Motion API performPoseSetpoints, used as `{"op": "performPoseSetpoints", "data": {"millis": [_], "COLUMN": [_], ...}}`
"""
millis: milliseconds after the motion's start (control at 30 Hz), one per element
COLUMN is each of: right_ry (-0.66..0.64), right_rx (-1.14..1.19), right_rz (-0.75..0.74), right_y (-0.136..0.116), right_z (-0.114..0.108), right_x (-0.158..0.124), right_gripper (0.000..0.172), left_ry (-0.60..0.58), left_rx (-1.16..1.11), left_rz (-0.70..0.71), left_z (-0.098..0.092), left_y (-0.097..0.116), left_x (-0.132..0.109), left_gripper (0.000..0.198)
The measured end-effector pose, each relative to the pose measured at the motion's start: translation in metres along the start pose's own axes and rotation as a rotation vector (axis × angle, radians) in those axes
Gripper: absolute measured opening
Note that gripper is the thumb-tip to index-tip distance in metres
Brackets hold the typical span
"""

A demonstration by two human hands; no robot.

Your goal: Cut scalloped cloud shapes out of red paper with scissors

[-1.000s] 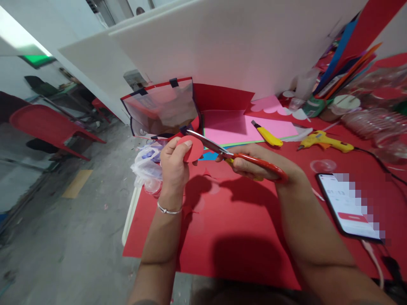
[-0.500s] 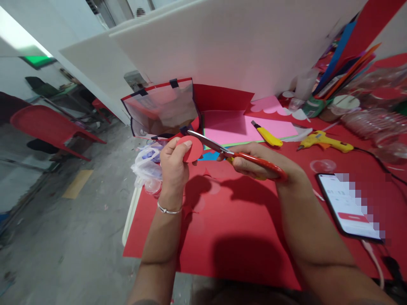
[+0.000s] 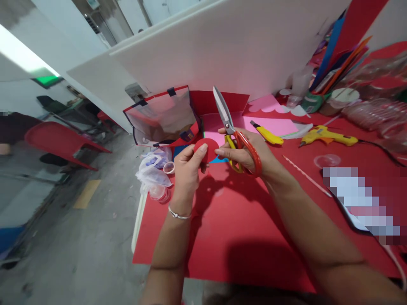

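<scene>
My left hand (image 3: 188,169) pinches a small red paper disc (image 3: 206,151) above the red sheet (image 3: 235,220) that covers the table. My right hand (image 3: 246,153) grips scissors (image 3: 233,131) with red and yellow handles. Their shut blades point up and away from the disc. The fingertips of my right hand also touch the disc's right edge. A silver bangle (image 3: 178,214) sits on my left wrist.
A yellow utility knife (image 3: 266,133) lies on pink paper (image 3: 270,125). A yellow glue gun (image 3: 327,136), a phone (image 3: 359,203), clear plastic cups (image 3: 327,161) and rolled coloured sheets (image 3: 343,51) fill the right. A clear bag (image 3: 162,114), a plastic bag (image 3: 154,169) and white board (image 3: 229,51) stand behind.
The scissors have left the disc and swung upright, blades now pointing up. Both hands have come closer together on the disc. The view shifted slightly to the left.
</scene>
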State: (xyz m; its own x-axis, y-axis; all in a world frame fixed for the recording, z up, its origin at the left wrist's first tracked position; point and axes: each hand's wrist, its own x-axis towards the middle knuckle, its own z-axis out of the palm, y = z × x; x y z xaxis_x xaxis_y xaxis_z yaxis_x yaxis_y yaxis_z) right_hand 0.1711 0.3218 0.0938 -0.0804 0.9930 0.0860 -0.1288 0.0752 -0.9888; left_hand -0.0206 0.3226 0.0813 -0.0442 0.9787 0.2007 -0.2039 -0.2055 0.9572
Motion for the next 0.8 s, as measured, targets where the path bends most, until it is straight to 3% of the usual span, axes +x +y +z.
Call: {"op": "performPoseSetpoints", "data": {"millis": [200, 300, 400, 600, 700, 800], "right_ry": [0.099, 0.156, 0.122, 0.091, 0.054, 0.047], "right_rx": [0.101, 0.103, 0.133, 0.11, 0.022, 0.006], "right_rz": [-0.02, -0.042, -0.034, -0.024, -0.012, -0.044], "right_y": [0.007, 0.008, 0.005, -0.003, -0.004, -0.002], "right_z": [0.001, -0.004, -0.006, -0.01, -0.015, -0.016], "right_x": [0.008, 0.011, 0.011, 0.005, 0.003, 0.004], "right_gripper": [0.065, 0.061, 0.061, 0.064, 0.057, 0.05], "left_ry": [-0.078, -0.088, -0.084, -0.129, -0.183, -0.14], "left_rx": [0.001, 0.026, 0.098, 0.24, 0.302, 0.283], "left_rz": [-0.076, -0.031, 0.019, 0.059, 0.062, 0.071], "left_z": [0.003, 0.003, 0.002, -0.003, -0.002, 0.004], "left_y": [-0.001, -0.003, -0.006, -0.003, -0.002, -0.005], "left_x": [-0.001, 0.001, 0.003, -0.001, -0.004, -0.005], "left_gripper": [0.031, 0.046, 0.055, 0.045, 0.041, 0.041]}}
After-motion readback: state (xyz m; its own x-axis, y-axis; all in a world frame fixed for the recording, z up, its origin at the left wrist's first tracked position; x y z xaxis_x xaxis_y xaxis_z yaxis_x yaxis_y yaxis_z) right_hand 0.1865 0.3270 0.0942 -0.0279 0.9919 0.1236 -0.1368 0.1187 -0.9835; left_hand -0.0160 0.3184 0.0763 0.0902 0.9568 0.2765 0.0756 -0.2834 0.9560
